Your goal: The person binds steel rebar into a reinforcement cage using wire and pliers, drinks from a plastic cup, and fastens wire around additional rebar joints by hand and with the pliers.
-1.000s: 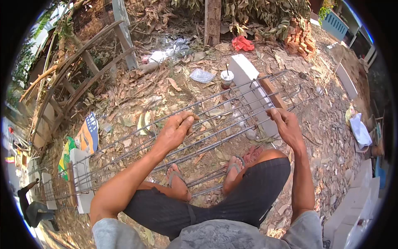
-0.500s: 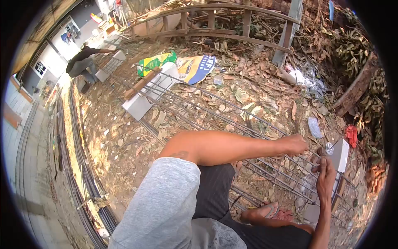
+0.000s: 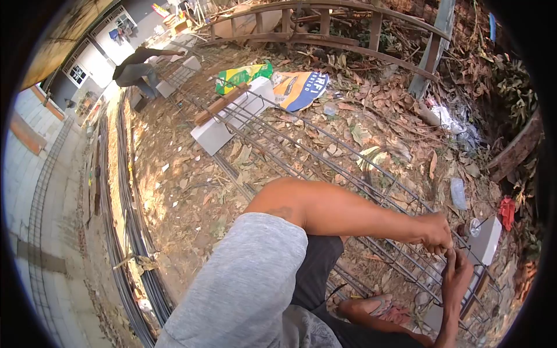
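Rebar cage [image 3: 365,187] stretches before us across white blocks [image 3: 212,139], our left hand [image 3: 436,232] and right hand [image 3: 458,271] together over it, fingers curled narrow (whether gripping anything, we cannot tell); nearby sits a plastic cup [image 3: 474,227], contents unclear.

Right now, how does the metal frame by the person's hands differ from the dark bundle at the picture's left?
The metal frame has bars spread apart with crosspieces; the dark bundle has rods packed close together. The metal frame passes over pale blocks, whereas the dark bundle lies along the ground. Both are long and made of thin rods.
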`<state>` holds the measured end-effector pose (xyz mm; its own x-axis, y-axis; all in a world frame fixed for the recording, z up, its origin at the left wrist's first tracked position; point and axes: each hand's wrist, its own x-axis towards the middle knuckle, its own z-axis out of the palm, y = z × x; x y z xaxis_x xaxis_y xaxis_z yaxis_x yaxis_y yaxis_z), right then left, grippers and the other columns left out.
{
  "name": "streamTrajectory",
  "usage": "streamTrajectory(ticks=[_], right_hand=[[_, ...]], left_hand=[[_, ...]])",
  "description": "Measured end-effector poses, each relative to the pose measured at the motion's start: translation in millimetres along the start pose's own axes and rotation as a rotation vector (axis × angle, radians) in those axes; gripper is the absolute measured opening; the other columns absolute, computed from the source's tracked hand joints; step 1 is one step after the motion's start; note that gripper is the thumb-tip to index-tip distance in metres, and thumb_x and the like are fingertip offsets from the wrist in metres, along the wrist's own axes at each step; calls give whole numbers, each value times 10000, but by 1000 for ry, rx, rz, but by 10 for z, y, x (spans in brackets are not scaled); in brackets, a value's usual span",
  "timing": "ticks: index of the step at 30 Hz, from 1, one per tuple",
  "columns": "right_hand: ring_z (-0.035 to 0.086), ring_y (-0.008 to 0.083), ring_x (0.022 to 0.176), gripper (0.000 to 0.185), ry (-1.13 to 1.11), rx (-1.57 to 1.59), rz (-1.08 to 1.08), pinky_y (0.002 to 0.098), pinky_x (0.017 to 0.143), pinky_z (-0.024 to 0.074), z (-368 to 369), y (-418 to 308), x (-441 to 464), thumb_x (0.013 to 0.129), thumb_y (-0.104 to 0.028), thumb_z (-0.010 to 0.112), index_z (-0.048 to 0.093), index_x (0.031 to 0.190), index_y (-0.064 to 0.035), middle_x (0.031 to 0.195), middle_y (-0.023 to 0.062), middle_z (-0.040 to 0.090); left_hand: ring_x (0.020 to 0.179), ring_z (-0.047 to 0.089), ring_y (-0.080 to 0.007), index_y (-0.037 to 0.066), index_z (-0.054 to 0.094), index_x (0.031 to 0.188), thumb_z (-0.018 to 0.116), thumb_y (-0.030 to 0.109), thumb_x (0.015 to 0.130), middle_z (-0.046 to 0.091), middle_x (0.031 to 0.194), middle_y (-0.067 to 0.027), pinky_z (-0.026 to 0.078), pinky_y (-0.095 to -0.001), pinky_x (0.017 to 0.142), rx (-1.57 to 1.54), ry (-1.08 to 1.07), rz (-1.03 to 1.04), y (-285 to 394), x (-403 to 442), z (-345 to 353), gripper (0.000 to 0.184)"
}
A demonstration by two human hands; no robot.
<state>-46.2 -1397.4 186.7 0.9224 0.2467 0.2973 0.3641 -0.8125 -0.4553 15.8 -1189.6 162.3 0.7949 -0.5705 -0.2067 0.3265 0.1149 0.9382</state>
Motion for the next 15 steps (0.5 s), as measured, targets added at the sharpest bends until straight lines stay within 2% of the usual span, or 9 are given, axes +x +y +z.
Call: streamTrajectory(ticks=[2,3,6,9,13,15], right_hand=[[597,160,601,278,-120,763,377,335,619,470,1,3,-1,1081,-344,594,624,966,-92,665,45,622],[509,69,609,320,-127,853,539,289,608,448,-54,-13,-17,1083,-426,582,620,1002,-119,722,-54,576],[452,82,589,304,-326,1030,653,276,581,408,-300,-108,47,1084,-415,584,619,1059,-114,747,-39,567],[401,92,566,281,-191,912,641,276,552,344,-192,17,37,1086,-374,592,641,1084,-98,728,-42,539],[495,217,569,233,-1,364,24,356,563,382,-126,142,69,1103,-237,549,646,1122,-27,735,81,604],[537,287,589,231,34,15,-229,405,579,415,-303,-53,99,1116,-175,495,638,1119,6,749,155,625]], left_hand=[[676,680,-142,-17,749,850,742,141,916,725,773,-79,558,-293,593,21,49,44,33,34,-23,172],[657,657,-130,-10,747,834,739,143,917,718,760,-68,533,-288,574,27,73,65,44,55,-32,174],[628,603,-109,3,750,818,734,151,920,699,735,-46,487,-289,555,31,75,88,65,53,-21,181],[622,573,-111,7,769,843,731,166,921,689,730,-32,469,-309,566,55,74,83,47,52,16,182],[647,591,-123,23,799,910,742,213,905,688,720,-47,480,-331,606,241,52,134,171,8,-20,199],[652,608,-127,20,802,914,748,239,892,686,710,-59,486,-342,607,530,51,346,194,46,-52,227]])
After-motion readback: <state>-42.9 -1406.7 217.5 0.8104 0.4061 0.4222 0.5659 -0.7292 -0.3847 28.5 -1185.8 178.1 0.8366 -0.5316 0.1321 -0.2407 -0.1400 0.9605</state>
